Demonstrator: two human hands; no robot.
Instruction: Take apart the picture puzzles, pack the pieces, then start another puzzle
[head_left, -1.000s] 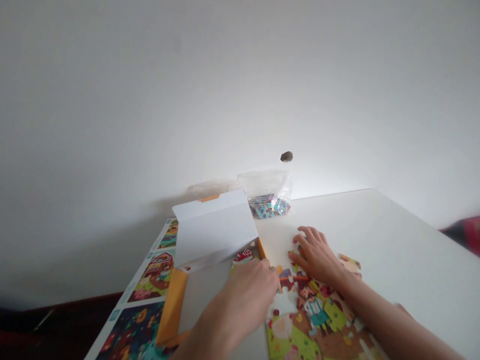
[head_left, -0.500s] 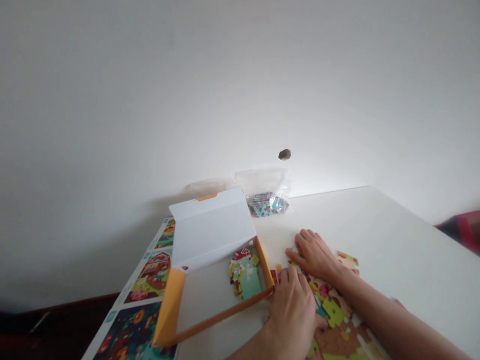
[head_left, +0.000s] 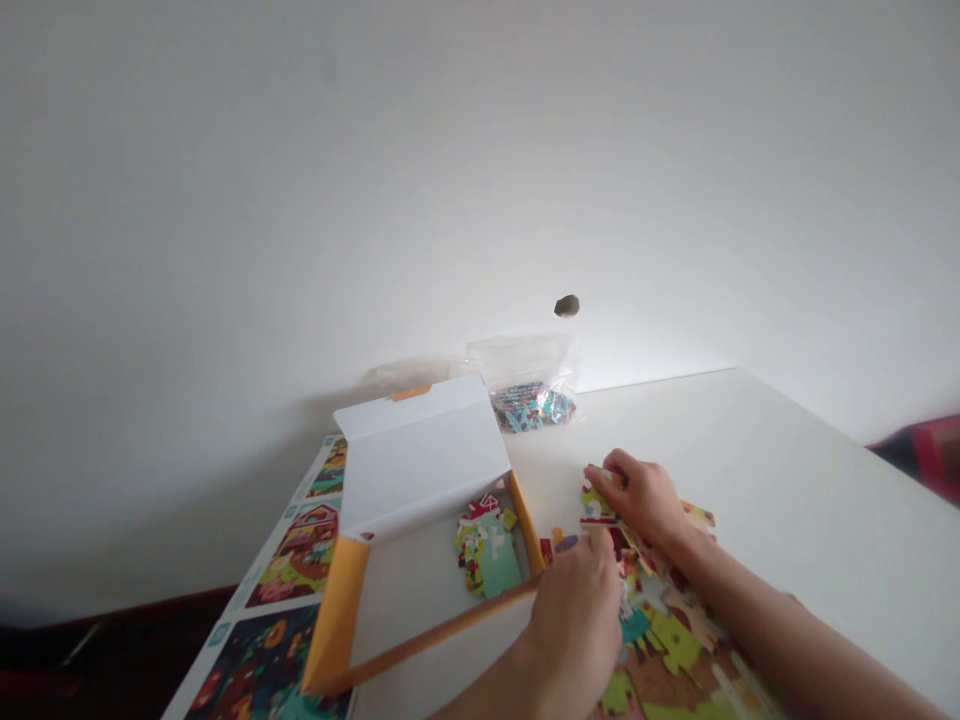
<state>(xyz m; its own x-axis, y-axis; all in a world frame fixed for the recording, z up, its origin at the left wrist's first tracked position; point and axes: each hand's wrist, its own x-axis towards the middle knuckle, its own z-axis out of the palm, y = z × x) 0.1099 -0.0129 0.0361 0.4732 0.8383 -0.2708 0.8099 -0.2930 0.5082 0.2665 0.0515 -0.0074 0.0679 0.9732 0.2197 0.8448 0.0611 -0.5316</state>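
Observation:
My right hand (head_left: 646, 498) pinches a green jigsaw piece (head_left: 595, 505) with a red-and-white edge, tilted up at the far side of a colourful puzzle. Just nearer, my left hand (head_left: 576, 612) is curled beside the box's right corner, fingers closed; what they hold, if anything, is hidden. Joined and loose pieces of the jigsaw puzzle (head_left: 679, 640), green, brown and red, lie under and between my forearms, partly covered. To the left stands an open orange-edged box (head_left: 330, 615) holding a small heap of jigsaw pieces (head_left: 495, 560).
A clear plastic bag (head_left: 529, 405) with more pieces leans against the wall behind the box. Under the box's left side lies a sheet printed with pictures (head_left: 289, 560). The white table (head_left: 675, 430) meets the wall at the back.
My right hand has gone from lying spread over the pieces to pinching and lifting one. The left hand has shifted slightly, showing more of the puzzle beside it.

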